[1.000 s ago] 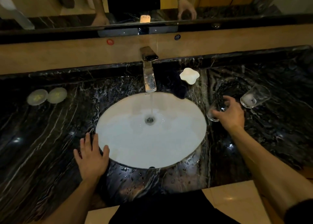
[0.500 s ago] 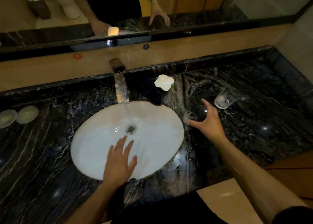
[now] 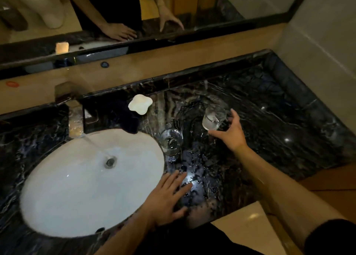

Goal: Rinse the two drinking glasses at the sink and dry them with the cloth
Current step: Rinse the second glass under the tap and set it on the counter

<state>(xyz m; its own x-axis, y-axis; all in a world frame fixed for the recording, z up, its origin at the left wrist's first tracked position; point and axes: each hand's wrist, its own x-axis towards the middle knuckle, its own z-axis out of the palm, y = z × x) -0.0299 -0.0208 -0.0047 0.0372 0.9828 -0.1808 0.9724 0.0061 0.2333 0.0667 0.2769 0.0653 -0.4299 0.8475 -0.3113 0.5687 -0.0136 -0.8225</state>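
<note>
Tap [image 3: 76, 119] running, a thin stream falling into the white sink [image 3: 57, 197] near the drain. Both glasses stand on the dark marble tabletop [image 3: 269, 129], to the right of the sink. The near glass [image 3: 171, 142] sits just beside the sink's right rim, upright, with what looks like a little water in its base; no hand touches it. The far glass [image 3: 212, 118] stands farther right of the sink, also upright. Right hand [image 3: 230, 133] reaches for the far glass, fingers spread and curving toward its side; grip open, thumb tip close to the base, contact not certain. Left hand [image 3: 167, 198] lies flat, fingers straight, across the sink's right rim and the wet tabletop; grip open, holding nothing. Water drops are scattered over the tabletop between the sink and the glasses. A dark cloth [image 3: 129, 117] is bunched behind the sink's far rim, just right of the tap, with a white flower-shaped dish [image 3: 140, 105] at its upper edge. Judgement: task at an early to middle stage. Neither glass is under the stream now; whether either has been rinsed cannot be told, though the wet tabletop suggests some handling. Cloth unused as it lies, so drying of both glasses remains.
</note>
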